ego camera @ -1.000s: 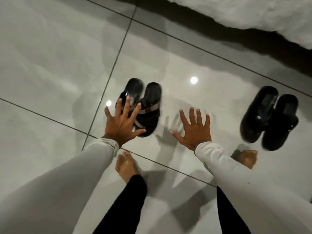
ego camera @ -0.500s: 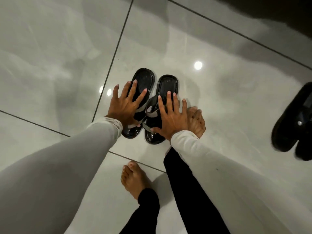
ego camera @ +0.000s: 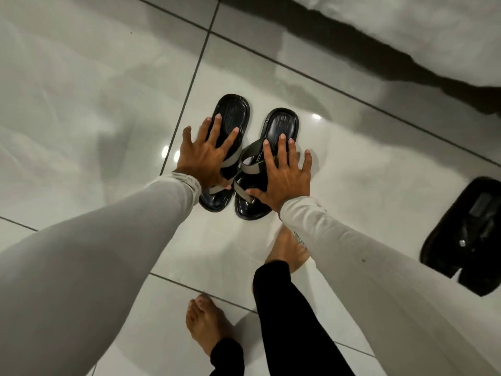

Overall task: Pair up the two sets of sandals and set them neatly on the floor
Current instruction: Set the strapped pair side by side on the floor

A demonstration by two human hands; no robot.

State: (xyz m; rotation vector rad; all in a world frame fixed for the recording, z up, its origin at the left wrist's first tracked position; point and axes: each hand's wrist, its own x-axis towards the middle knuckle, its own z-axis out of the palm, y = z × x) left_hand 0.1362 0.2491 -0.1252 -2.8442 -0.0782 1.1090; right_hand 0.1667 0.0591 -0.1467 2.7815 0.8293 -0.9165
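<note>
Left hand (ego camera: 204,156) spread flat over left sandal (ego camera: 226,147); right hand (ego camera: 284,177) spread over right sandal (ego camera: 267,164). Sandals parallel, pointing away. Other pair (ego camera: 469,237) lies right, nearer right hand.

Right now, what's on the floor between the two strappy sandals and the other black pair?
Nothing: in the head view, only bare shiny tile lies between the strappy sandals and the other black pair at the right edge.

hands (ego camera: 244,164) hiding strapped sandals' (ego camera: 282,123) middles, second pair (ego camera: 466,240) cut off at right edge
</note>
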